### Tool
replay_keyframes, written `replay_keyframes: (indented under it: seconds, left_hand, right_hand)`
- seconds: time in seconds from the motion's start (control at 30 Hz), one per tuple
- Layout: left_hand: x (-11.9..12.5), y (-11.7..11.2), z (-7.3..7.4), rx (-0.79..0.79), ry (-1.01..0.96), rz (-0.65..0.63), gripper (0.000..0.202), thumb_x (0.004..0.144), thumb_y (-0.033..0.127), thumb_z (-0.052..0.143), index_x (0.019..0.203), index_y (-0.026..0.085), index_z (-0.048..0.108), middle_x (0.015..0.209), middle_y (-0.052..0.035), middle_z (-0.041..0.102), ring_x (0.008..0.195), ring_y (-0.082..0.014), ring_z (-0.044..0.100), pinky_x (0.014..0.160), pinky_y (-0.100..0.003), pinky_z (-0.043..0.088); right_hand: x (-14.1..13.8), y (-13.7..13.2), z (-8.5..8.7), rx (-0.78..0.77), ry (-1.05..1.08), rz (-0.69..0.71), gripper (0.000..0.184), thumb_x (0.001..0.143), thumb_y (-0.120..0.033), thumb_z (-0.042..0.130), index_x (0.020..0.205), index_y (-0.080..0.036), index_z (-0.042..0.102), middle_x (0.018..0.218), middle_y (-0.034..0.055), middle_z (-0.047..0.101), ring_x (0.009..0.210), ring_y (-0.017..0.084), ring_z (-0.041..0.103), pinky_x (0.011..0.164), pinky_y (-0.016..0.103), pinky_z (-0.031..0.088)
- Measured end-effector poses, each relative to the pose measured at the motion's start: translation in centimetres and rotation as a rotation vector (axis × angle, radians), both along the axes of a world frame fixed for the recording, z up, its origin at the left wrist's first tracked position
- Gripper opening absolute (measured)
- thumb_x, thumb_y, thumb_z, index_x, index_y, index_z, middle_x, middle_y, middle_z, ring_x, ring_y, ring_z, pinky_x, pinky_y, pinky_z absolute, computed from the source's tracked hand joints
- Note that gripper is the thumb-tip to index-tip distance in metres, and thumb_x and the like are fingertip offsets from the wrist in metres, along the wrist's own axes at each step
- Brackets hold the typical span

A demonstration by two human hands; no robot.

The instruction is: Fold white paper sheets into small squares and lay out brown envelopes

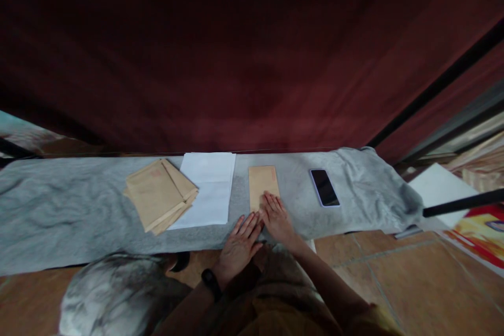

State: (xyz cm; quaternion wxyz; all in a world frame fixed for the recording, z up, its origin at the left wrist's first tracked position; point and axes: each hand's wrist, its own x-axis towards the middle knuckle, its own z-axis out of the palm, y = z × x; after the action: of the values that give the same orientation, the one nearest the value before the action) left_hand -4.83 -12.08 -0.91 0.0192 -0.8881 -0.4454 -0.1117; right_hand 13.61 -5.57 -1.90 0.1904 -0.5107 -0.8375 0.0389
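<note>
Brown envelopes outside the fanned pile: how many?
1 envelope, on the grey cloth between white paper and phone, partly under the right hand. Any beneath it would be hidden.

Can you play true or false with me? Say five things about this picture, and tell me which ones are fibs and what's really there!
1. The phone lies to the right of the single brown envelope. True.
2. The right hand is holding the phone. False: its fingers rest on the single brown envelope.
3. The left hand has a dark band at its wrist. True.
4. The white paper lies on top of the pile of brown envelopes. False: the pile lies partly over the white paper.
5. The cloth under these things is bright yellow. False: it is grey.
</note>
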Motion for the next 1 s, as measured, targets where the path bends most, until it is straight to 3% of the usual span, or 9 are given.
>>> replay_keyframes:
  seconds: [0.23,0.43,0.67,1.0]
  left_hand:
    - [-0.1,0.0,0.2,-0.018,0.040,0.005,0.058,0.098,0.032,0.051,0.153,0.025,0.034,0.162,-0.0061,0.032,0.149,-0.0225,0.029,0.121,-0.046,0.029]
    - [-0.3,0.1,0.0,-0.033,0.046,-0.002,0.062,0.097,0.024,0.047,0.156,0.025,0.028,0.164,-0.0055,0.029,0.151,-0.0217,0.025,0.122,-0.046,0.026]
    - [-0.2,0.2,-0.7,-0.016,0.056,0.004,0.064,0.096,0.023,0.047,0.156,0.023,0.028,0.164,-0.0061,0.027,0.151,-0.0224,0.024,0.122,-0.046,0.024]
    - [0.0,-0.2,0.6,-0.002,0.056,0.023,0.065,0.092,0.016,0.049,0.154,0.024,0.031,0.164,-0.0061,0.028,0.151,-0.0213,0.025,0.124,-0.046,0.021]
  right_hand:
    - [-1.6,7.6,-1.3,0.033,-0.038,-0.173,0.054,0.104,-0.034,0.032,0.150,-0.006,0.040,0.155,0.0170,0.040,0.145,0.026,0.036,0.119,0.044,0.028]
    - [-1.7,10.4,-1.5,0.089,-0.036,-0.263,0.058,0.104,-0.039,0.029,0.149,-0.004,0.041,0.153,0.0205,0.042,0.143,0.029,0.040,0.117,0.048,0.029]
    - [-1.4,9.2,-2.1,0.145,-0.028,-0.290,0.061,0.104,-0.042,0.028,0.148,-0.001,0.042,0.152,0.0243,0.043,0.141,0.032,0.042,0.114,0.050,0.032]
    - [0.5,4.0,-2.2,0.181,-0.054,-0.265,0.056,0.104,-0.036,0.036,0.148,-0.002,0.041,0.151,0.0232,0.045,0.142,0.029,0.041,0.116,0.047,0.033]
